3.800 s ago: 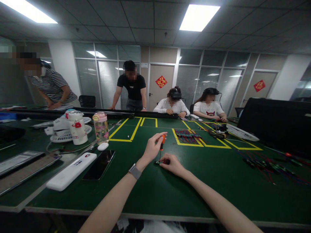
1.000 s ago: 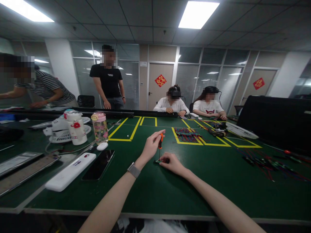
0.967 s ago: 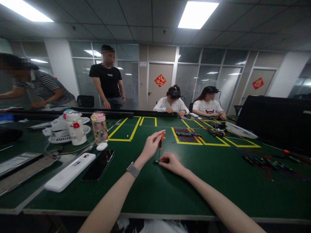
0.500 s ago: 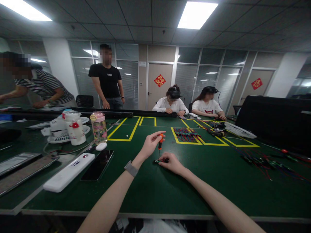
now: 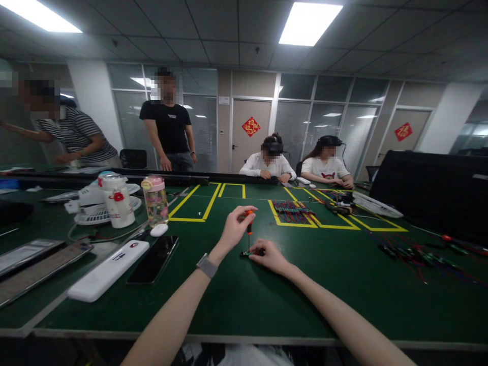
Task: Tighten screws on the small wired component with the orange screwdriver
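My left hand (image 5: 237, 226) is closed around the orange-and-black handle of a screwdriver (image 5: 249, 230). The screwdriver stands nearly upright, its thin shaft reaching down to a small circuit board (image 5: 244, 253) on the green table. My right hand (image 5: 270, 255) pinches the board's right end between thumb and fingertips; the curled fingers partly hide it. Something small and dark shows under the right fingers, too small to name. Where the screwdriver's tip meets the board, I cannot make out a screw.
Wired circuit boards (image 5: 293, 212) lie inside yellow tape beyond my hands, and more wired boards (image 5: 423, 254) to the right. At left are a black phone (image 5: 153, 259), a white power bank (image 5: 109, 270) and two bottles, one pink-lidded (image 5: 155, 201). Several people are across the table.
My left hand's fingers have shifted around the screwdriver handle, which sits slightly further left. My right hand and the board stay put. At far left, a person in stripes has moved.
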{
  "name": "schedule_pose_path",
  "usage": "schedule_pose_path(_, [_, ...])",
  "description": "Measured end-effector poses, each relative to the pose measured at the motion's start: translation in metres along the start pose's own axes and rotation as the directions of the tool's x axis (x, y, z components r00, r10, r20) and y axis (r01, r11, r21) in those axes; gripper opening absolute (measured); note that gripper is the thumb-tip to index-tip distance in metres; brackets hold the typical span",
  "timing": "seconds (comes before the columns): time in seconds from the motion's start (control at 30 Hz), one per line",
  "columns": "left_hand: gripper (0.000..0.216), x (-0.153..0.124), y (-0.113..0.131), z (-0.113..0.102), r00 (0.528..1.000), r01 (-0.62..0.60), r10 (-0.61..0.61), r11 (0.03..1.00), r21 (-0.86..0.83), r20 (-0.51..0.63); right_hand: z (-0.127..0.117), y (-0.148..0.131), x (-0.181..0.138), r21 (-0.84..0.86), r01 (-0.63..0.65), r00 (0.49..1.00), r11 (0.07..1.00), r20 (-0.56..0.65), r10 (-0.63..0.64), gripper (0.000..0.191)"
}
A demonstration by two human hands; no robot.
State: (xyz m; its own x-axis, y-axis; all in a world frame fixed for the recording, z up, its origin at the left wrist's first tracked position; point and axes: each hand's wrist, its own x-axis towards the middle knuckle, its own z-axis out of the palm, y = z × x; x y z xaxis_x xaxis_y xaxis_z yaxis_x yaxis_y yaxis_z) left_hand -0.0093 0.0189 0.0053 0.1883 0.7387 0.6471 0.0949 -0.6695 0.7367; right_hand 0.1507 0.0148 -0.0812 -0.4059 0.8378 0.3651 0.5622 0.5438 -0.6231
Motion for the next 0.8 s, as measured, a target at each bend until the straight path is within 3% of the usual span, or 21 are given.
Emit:
schedule_pose_path(0.1, [0.022,-0.0035,-0.0020,-0.0002,0.989,-0.072,0.098,0.972,0.226,-0.107,0.0008,-0.0002,0.0004,-0.003,-0.008,1.000,1.000,-0.007,0.008,0.013])
schedule_pose_path(0.2, [0.028,-0.0051,-0.0037,-0.0001,0.981,-0.112,0.158,0.935,0.337,-0.112,0.0016,0.0004,0.0008,-0.004,-0.013,1.000,1.000,-0.014,0.013,0.013])
schedule_pose_path(0.3, [0.031,-0.0035,-0.0051,0.0006,0.990,-0.126,0.136,0.973,0.192,-0.042,0.0015,0.0010,0.0008,-0.006,-0.007,1.000,1.000,-0.011,0.007,0.013])
schedule_pose_path(0.4, [0.026,-0.0017,-0.0051,0.0007,0.998,-0.054,0.056,0.997,0.061,-0.020,0.0007,0.0006,0.0005,-0.014,0.008,1.000,1.000,-0.002,-0.008,0.012])
schedule_pose_path(0.6, [0.026,-0.0019,-0.0003,0.0000,0.995,-0.055,0.064,0.991,0.124,-0.075,0.0002,0.0000,0.0001,-0.019,-0.006,1.000,1.000,-0.011,0.006,0.012])
schedule_pose_path(0.73, [0.035,0.0011,-0.0025,0.0017,0.996,0.089,-0.083,0.977,-0.193,0.042,-0.0003,-0.0003,-0.0003,-0.014,-0.009,1.000,1.000,-0.012,0.009,0.012])
schedule_pose_path(0.8, [0.035,0.0026,-0.0052,0.0014,0.990,0.143,-0.134,0.951,-0.273,0.052,-0.0008,-0.0013,-0.0004,-0.010,-0.018,1.000,1.000,-0.013,0.018,0.012])
